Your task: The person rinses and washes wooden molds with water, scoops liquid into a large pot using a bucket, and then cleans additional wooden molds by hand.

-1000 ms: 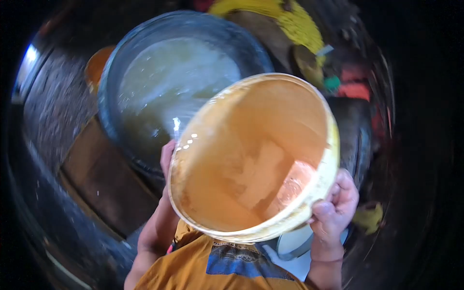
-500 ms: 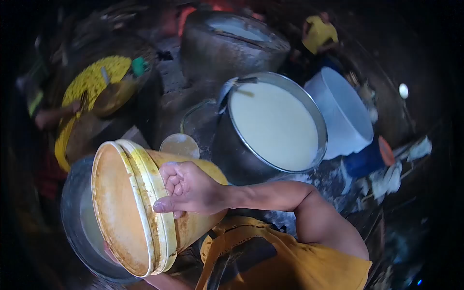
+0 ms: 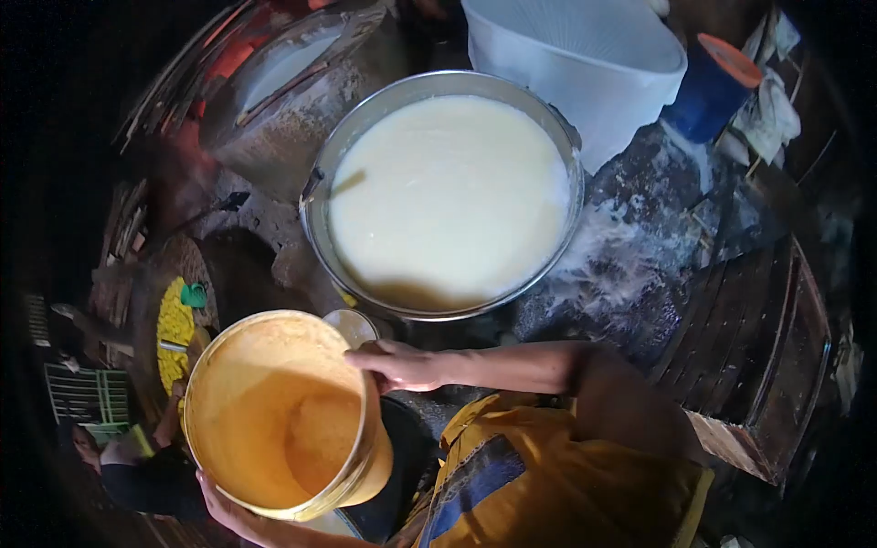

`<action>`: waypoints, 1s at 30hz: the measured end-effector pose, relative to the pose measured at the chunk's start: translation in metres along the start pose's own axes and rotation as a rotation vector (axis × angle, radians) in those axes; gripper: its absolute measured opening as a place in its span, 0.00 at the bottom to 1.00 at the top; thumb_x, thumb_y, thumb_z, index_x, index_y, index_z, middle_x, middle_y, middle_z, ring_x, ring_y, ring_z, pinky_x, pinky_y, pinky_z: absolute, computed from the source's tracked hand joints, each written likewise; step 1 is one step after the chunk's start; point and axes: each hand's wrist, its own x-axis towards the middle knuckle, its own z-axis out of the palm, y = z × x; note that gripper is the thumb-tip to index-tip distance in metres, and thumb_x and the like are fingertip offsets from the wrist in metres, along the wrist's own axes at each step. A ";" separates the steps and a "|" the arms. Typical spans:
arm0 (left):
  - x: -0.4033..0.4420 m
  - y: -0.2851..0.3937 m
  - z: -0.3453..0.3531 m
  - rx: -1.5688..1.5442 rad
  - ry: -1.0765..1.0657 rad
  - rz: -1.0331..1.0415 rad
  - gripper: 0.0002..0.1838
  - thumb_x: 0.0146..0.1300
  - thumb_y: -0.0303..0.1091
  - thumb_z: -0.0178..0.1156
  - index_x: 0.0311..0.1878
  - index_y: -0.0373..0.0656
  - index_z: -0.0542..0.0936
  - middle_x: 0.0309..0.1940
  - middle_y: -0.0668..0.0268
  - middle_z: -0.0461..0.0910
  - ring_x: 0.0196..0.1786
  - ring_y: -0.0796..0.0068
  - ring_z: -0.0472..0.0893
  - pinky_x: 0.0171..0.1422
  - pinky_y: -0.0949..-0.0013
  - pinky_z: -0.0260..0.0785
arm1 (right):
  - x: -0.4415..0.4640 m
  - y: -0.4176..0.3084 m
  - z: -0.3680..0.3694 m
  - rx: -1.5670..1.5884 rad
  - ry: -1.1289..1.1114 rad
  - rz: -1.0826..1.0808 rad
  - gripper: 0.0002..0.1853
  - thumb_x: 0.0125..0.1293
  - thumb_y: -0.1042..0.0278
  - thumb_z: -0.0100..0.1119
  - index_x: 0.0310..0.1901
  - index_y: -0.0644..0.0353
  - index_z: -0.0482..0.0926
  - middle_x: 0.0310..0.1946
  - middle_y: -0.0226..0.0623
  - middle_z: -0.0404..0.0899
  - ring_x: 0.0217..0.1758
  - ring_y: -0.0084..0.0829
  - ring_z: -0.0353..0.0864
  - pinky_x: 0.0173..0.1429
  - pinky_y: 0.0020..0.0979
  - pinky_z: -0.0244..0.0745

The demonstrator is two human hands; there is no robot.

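Note:
A yellow-orange bucket, stained inside, is tilted so that its open mouth faces the camera; no liquid is visible in it. My right hand is closed on its rim at the right side. At the lower left of the rim, my left hand grips the bucket, its fingers partly hidden. Beyond the bucket stands a large metal pot, nearly full of pale, milky liquid. A small round container shows just behind the bucket's rim.
A white tub and a blue bucket stand at the back right. Far left is a stone vat beside a red glow. Yellow pieces and a seated co-worker are at left. A wooden frame lies at right, near wet floor.
The view has swung rightward from the dark tub to the metal pot. The bucket, still in both hands, has turned from its sideways tilt, showing its inside, now without the liquid seen earlier.

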 end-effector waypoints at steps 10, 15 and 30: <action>-0.033 0.131 0.211 -0.026 -0.459 0.095 0.24 0.60 0.22 0.60 0.60 0.25 0.68 0.37 0.58 0.81 0.38 0.78 0.79 0.44 0.77 0.70 | -0.100 -0.052 -0.114 0.205 0.290 -0.112 0.40 0.66 0.28 0.33 0.67 0.53 0.60 0.56 0.40 0.75 0.52 0.37 0.81 0.52 0.48 0.80; -0.055 0.152 0.317 -0.050 -0.662 0.168 0.27 0.55 0.24 0.68 0.57 0.25 0.72 0.29 0.65 0.80 0.30 0.83 0.77 0.37 0.80 0.68 | -0.121 -0.077 -0.166 0.333 0.577 -0.324 0.37 0.69 0.32 0.34 0.62 0.58 0.68 0.52 0.37 0.79 0.47 0.32 0.83 0.40 0.37 0.84; -0.114 0.164 0.534 0.148 -1.195 0.749 0.22 0.48 0.36 0.75 0.33 0.24 0.77 0.29 0.50 0.83 0.31 0.67 0.84 0.36 0.69 0.74 | -0.110 -0.019 -0.289 0.841 0.293 -0.699 0.35 0.72 0.37 0.29 0.69 0.55 0.58 0.66 0.43 0.64 0.66 0.45 0.68 0.64 0.59 0.66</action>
